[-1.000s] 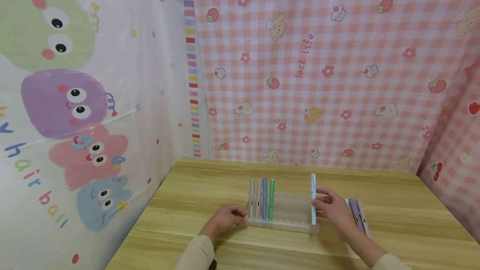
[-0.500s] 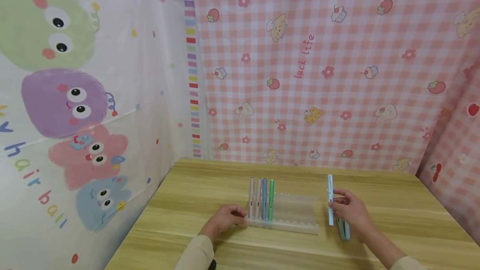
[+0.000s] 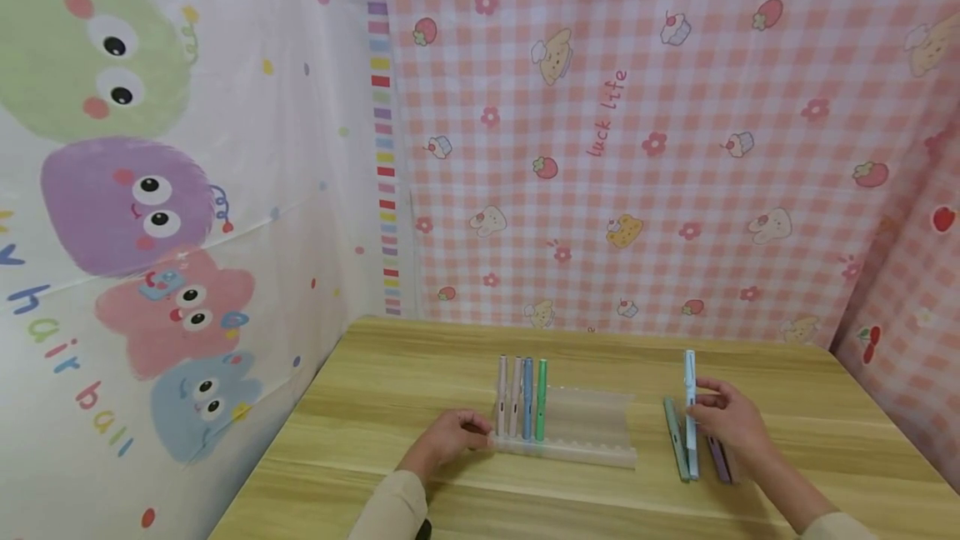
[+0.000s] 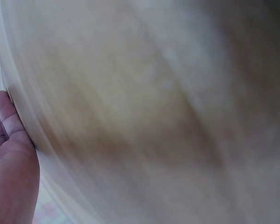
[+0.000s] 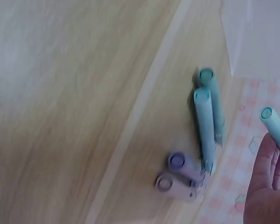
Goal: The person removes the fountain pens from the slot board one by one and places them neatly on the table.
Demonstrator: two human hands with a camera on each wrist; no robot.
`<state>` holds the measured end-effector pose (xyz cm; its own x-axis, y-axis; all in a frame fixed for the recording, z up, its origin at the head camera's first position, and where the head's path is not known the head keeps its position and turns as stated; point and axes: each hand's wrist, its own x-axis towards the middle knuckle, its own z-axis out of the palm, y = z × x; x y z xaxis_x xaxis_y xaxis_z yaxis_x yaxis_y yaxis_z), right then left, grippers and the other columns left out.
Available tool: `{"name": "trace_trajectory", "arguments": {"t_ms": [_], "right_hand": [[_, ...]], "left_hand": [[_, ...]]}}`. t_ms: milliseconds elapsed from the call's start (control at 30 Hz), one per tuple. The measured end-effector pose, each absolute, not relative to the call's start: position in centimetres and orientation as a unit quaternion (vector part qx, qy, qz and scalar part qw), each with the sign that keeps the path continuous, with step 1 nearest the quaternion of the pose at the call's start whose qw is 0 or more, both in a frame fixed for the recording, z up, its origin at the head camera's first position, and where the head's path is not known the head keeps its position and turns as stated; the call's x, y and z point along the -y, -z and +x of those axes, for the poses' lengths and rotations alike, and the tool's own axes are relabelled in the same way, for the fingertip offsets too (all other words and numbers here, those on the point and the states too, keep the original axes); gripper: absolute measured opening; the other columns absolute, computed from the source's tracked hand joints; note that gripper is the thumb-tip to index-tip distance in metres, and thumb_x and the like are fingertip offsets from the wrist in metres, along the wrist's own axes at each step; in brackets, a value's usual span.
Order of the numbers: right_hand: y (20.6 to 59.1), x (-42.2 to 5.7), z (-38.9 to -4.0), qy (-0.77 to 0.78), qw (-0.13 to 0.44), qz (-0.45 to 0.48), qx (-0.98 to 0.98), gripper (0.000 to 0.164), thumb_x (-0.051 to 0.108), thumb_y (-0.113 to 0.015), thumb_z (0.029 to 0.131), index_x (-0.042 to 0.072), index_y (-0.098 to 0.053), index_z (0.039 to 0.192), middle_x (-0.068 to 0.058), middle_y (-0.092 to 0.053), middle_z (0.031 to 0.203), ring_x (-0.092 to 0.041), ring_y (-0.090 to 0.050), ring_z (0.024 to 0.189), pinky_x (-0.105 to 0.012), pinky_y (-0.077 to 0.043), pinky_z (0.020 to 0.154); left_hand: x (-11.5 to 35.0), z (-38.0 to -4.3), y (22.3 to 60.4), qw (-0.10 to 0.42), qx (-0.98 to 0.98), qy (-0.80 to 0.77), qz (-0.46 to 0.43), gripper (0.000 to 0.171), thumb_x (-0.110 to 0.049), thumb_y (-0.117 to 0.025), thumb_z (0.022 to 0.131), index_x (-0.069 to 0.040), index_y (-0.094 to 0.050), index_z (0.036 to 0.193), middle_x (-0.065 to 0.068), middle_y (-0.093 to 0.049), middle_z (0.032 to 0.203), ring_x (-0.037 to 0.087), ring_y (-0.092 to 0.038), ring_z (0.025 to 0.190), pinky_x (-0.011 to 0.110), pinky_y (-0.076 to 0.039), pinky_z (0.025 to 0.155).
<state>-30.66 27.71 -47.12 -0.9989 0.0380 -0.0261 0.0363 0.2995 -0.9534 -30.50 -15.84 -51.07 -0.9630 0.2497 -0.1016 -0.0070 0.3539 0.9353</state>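
Observation:
A clear pen rack (image 3: 588, 419) stands mid-table, with two pale pink pens (image 3: 502, 398), a blue pen (image 3: 528, 398) and a green pen (image 3: 542, 398) side by side at its left. My left hand (image 3: 452, 436) grips the rack's left end; its fingertips are partly hidden. Right of the rack, my right hand (image 3: 731, 419) pinches a light blue pen (image 3: 690, 382) upright. Below it on the table lie a grey-green pen (image 3: 675, 440), another light blue pen (image 5: 205, 123), a purple pen (image 3: 719, 458) and a pale pink pen (image 5: 175, 187).
The wooden table (image 3: 360, 407) runs back to a pink checked cloth (image 3: 600, 190). A white cartoon-printed cloth (image 3: 300, 190) hangs on the left. A small dark object (image 3: 425, 530) shows beside the left sleeve.
My right hand has moved right, carrying the light blue pen from the rack's right end to above the loose pens. The left hand and the rack have stayed put.

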Motion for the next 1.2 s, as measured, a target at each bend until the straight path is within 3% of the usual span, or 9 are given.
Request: {"name": "trace_trajectory", "arguments": {"t_ms": [167,433,733,1067,1200], "right_hand": [[47.6,-29.5,-31.1,-0.571,-0.007,-0.022,0.82,0.062,0.007,-0.062,0.094,-0.01,-0.032,0.145,-0.022,-0.059,0.115,-0.013,-0.062,0.085,-0.034,-0.056,0.074],[48.5,-32.9,-31.4,-0.589,-0.017,0.013,0.808,0.062,0.001,-0.062,0.094,-0.016,-0.027,0.142,-0.011,-0.063,0.106,-0.009,-0.063,0.083,-0.032,-0.056,0.073],[49.1,-35.4,-31.3,-0.598,-0.057,0.04,0.798,0.065,0.002,-0.062,0.094,-0.017,-0.023,0.143,-0.019,-0.061,0.113,-0.012,-0.062,0.091,-0.033,-0.055,0.077],[50.4,-38.4,-31.8,-0.609,-0.125,0.031,0.783,0.067,0.002,-0.06,0.096,-0.019,-0.017,0.143,-0.008,-0.065,0.108,-0.014,-0.064,0.092,-0.037,-0.056,0.079],[50.9,-38.8,-31.8,-0.62,-0.145,0.037,0.77,0.064,0.0,-0.061,0.094,-0.02,-0.021,0.141,-0.003,-0.067,0.103,-0.012,-0.065,0.091,-0.036,-0.056,0.079]], "left_hand": [[15.8,-30.4,50.9,0.114,-0.814,-0.565,0.076,0.017,0.0,-0.074,0.084,0.002,-0.068,0.1,0.003,-0.064,0.092,0.015,-0.058,0.084,0.033,-0.052,0.077],[15.7,-30.4,50.9,0.11,-0.811,-0.568,0.085,0.016,0.001,-0.074,0.083,0.002,-0.068,0.097,0.002,-0.064,0.089,0.013,-0.058,0.083,0.03,-0.052,0.076],[15.8,-30.4,50.9,0.115,-0.811,-0.568,0.083,0.016,0.0,-0.074,0.084,0.002,-0.068,0.099,0.003,-0.064,0.09,0.015,-0.059,0.083,0.032,-0.052,0.077],[15.8,-30.3,51.1,0.106,-0.819,-0.559,0.078,0.016,0.0,-0.074,0.084,0.003,-0.068,0.099,0.003,-0.065,0.091,0.015,-0.058,0.083,0.034,-0.052,0.078],[15.8,-30.2,51.0,0.106,-0.821,-0.556,0.078,0.016,-0.001,-0.074,0.085,0.002,-0.068,0.099,0.003,-0.065,0.091,0.015,-0.058,0.083,0.034,-0.052,0.079]]}}
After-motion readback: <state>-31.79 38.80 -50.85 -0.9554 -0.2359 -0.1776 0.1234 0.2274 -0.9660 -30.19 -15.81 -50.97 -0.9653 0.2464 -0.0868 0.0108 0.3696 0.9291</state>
